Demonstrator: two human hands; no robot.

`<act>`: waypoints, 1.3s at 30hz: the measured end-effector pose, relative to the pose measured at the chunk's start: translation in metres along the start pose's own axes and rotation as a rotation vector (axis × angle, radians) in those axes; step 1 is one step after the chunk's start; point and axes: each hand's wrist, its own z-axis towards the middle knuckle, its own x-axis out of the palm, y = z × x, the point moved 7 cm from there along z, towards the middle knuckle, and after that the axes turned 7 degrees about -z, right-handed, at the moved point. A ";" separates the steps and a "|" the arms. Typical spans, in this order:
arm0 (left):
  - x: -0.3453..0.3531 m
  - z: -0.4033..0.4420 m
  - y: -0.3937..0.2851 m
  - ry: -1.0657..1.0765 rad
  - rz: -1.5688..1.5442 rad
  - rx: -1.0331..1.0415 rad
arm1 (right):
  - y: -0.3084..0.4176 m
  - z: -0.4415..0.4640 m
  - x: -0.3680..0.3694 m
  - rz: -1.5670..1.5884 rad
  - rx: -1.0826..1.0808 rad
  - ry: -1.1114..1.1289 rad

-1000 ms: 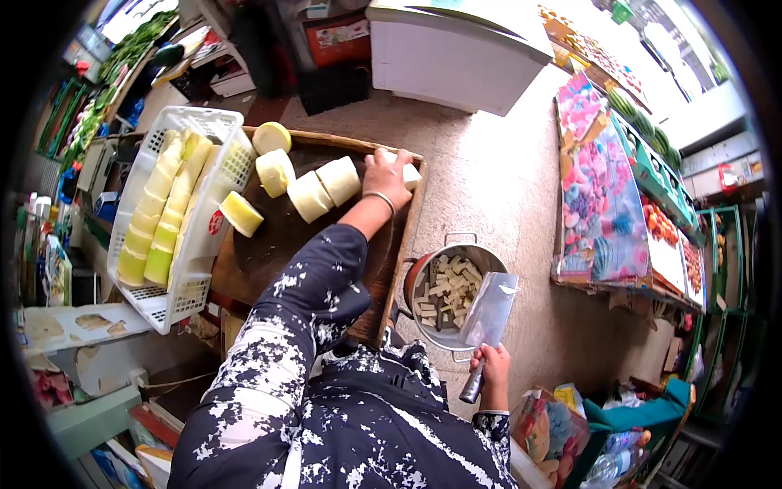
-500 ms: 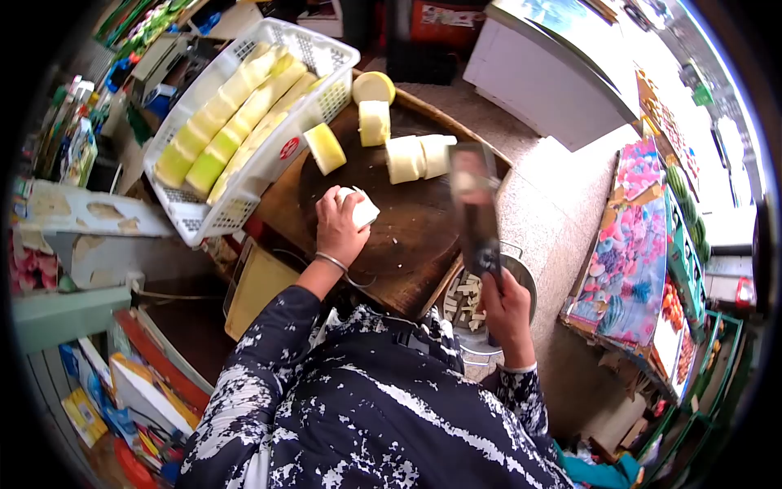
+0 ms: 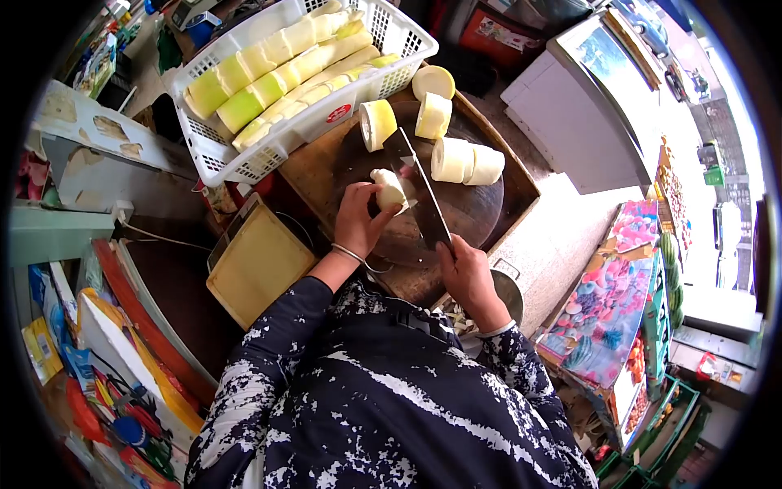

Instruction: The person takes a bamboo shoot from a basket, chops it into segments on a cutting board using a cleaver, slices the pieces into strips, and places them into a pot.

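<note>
My left hand (image 3: 358,218) is closed on a pale piece of bamboo shoot (image 3: 389,192), holding it on the round wooden chopping block (image 3: 482,208). My right hand (image 3: 468,275) grips the handle of a cleaver (image 3: 422,196). Its broad dark blade stands just right of the held piece, with pale bits stuck to it. Thick cut bamboo shoot sections lie on the far side of the block: one upright section (image 3: 376,125) near the basket, a lying pair (image 3: 467,161) right of the blade, and others behind.
A white plastic basket (image 3: 295,147) with several long peeled bamboo shoots (image 3: 281,81) stands at the back left. Below the block at right is a metal pot (image 3: 509,295) with cut pieces. A yellowish tray (image 3: 261,265) sits left. A white cabinet (image 3: 578,122) stands far right.
The cleaver has come left from over the pot to the block, beside the held piece. My left hand still holds a piece. The view has turned, shifting the basket and block rightward.
</note>
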 end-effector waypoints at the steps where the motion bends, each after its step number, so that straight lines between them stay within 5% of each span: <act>1: -0.002 0.001 -0.007 -0.035 0.067 0.080 | -0.001 0.001 -0.001 -0.033 0.000 -0.007; 26: -0.005 0.004 0.006 -0.021 0.038 -0.079 | -0.006 0.067 0.050 -0.268 -0.133 0.151; 29: -0.014 -0.014 0.025 0.016 -0.086 -0.329 | -0.005 0.057 0.047 -0.282 -0.086 0.131; 30: -0.022 -0.024 0.039 -0.131 -0.335 -0.447 | -0.002 0.052 0.046 -0.273 -0.081 0.110; 39: -0.009 -0.032 0.055 -0.087 -0.316 -0.589 | 0.018 0.017 0.028 -0.155 -0.052 0.085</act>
